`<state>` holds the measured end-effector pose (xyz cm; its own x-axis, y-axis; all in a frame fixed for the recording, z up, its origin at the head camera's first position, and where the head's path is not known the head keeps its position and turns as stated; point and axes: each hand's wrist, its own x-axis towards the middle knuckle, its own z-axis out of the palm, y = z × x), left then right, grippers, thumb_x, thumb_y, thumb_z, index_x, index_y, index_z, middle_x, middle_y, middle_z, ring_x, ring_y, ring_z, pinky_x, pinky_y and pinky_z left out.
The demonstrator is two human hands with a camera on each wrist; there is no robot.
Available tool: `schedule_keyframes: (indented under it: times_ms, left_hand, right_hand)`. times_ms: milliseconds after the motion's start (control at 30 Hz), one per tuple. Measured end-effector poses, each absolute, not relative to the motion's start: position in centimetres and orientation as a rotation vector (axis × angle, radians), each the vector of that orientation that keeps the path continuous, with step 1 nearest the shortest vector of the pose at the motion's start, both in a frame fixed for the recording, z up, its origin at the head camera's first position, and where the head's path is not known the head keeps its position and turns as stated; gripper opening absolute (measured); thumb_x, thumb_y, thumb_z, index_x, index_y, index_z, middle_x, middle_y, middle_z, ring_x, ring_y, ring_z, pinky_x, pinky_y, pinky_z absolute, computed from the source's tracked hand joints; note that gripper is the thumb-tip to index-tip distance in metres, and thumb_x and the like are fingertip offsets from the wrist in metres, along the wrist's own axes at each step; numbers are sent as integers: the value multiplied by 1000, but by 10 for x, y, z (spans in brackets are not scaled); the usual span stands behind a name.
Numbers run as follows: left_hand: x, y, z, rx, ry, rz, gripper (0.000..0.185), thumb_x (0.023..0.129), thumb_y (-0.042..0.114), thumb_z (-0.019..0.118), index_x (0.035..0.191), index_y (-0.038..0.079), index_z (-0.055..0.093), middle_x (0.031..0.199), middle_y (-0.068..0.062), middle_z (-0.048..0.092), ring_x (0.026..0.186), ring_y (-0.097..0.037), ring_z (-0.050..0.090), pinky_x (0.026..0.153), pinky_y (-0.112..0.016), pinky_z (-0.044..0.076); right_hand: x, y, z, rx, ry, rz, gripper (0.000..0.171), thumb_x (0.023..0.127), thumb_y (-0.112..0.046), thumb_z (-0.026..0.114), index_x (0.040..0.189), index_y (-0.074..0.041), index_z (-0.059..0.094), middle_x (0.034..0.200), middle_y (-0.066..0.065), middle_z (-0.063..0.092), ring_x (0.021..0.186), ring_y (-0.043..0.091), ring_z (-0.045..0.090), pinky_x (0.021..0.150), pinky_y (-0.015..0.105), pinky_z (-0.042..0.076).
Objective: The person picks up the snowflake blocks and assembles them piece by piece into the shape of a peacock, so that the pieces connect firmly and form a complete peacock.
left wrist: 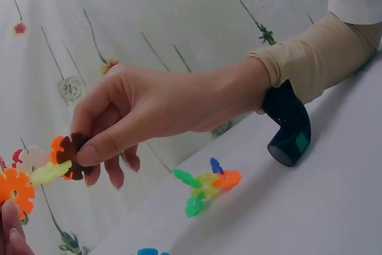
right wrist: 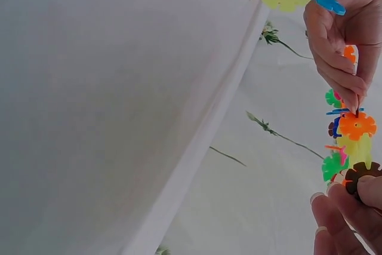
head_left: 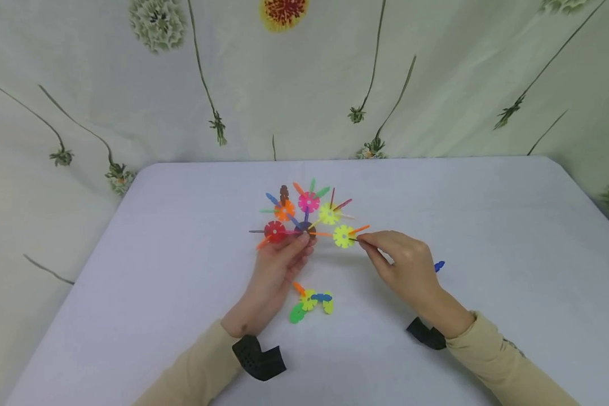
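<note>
My left hand (head_left: pixel 303 241) grips the middle of a fan-shaped assembly of coloured snowflake discs (head_left: pixel 307 217), held just above the white table (head_left: pixel 172 248). At its right end sits a yellow-green disc (head_left: pixel 343 236). My right hand (head_left: pixel 361 241) pinches a brown disc (left wrist: pixel 71 153) edge-on against that yellow-green disc (left wrist: pixel 48 172). In the right wrist view the brown disc (right wrist: pixel 362 175) is between my right fingertips (right wrist: pixel 349 198), with an orange disc (right wrist: pixel 356 125) just beyond it and the left hand (right wrist: pixel 337 40) above.
A small loose cluster of green, yellow, orange and blue discs (head_left: pixel 309 301) lies on the table between my wrists. A single blue piece (head_left: pixel 438 265) lies right of my right hand. A flower-print curtain (head_left: pixel 304 84) hangs behind the table.
</note>
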<state>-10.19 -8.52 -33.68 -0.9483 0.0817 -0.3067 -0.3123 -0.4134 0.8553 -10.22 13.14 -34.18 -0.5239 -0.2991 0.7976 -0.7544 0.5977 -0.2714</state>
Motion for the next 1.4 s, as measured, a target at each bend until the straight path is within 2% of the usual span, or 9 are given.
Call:
schedule_keyframes:
  times_ms: [367,567,767,833,900,1000,1067,1200,1400]
  left_hand:
    - [-101,-85,-337,-286,1589,2421,28,91,14,62,114,1,55,112,-12,63,113,-35,52,94,-34,42]
    - [-101,-84,-340,-283,1600,2405,25,91,12,62,112,0,56,108,-13,64,111,-36,53,96,-37,41]
    - [-101,-82,-342,-273,1684,2349,24,90,12,64,109,-1,55,105,-13,65,102,-31,59,88,-32,47]
    - [-101,-82,-344,-260,1716,2325,23,90,11,64,107,-2,56,103,-13,65,98,-29,61,86,-32,48]
    - [-100,-81,-344,-260,1740,2316,22,89,11,64,106,-2,57,101,-12,65,96,-29,62,84,-31,49]
    - [-101,-79,-345,-272,1745,2319,23,89,11,65,106,-1,57,100,-12,65,94,-28,62,82,-29,50]
    - [-101,-78,-345,-286,1718,2337,23,89,12,65,106,-1,57,100,-12,65,95,-28,62,81,-28,50]
    - [-102,-78,-344,-283,1668,2359,26,90,13,64,110,-1,56,104,-12,64,99,-28,60,85,-29,48]
    - [-105,-87,-341,-246,1666,2385,32,89,19,66,113,0,57,109,-12,63,104,-31,56,94,-35,42]
  right_hand:
    - [-103,136,-342,884,-2135,812,21,71,3,76,90,-6,73,82,2,70,74,16,66,62,32,53]
    - [-103,135,-341,905,-2090,780,30,64,7,80,89,-6,73,81,2,70,72,15,66,58,32,53]
    - [-103,133,-341,937,-2097,733,30,62,6,82,88,-5,72,80,4,69,71,17,66,57,32,54]
    - [-103,133,-342,948,-2091,718,15,74,-5,78,87,-4,71,79,5,69,70,18,66,56,33,54]
    - [-103,133,-343,952,-2086,717,16,73,-4,78,87,-3,70,78,6,69,69,18,66,56,33,54]
    - [-102,132,-344,955,-2070,739,17,72,-1,79,86,-3,70,77,6,68,68,18,66,56,33,54]
    - [-102,131,-345,948,-2066,753,31,59,10,81,85,-3,69,77,5,68,68,17,66,56,32,53]
    - [-101,131,-346,931,-2095,775,28,63,8,80,86,-3,70,79,4,69,70,16,66,57,31,53]
    - [-100,144,-336,888,-2279,798,31,72,-2,78,102,-5,70,92,3,69,77,15,65,61,31,53]
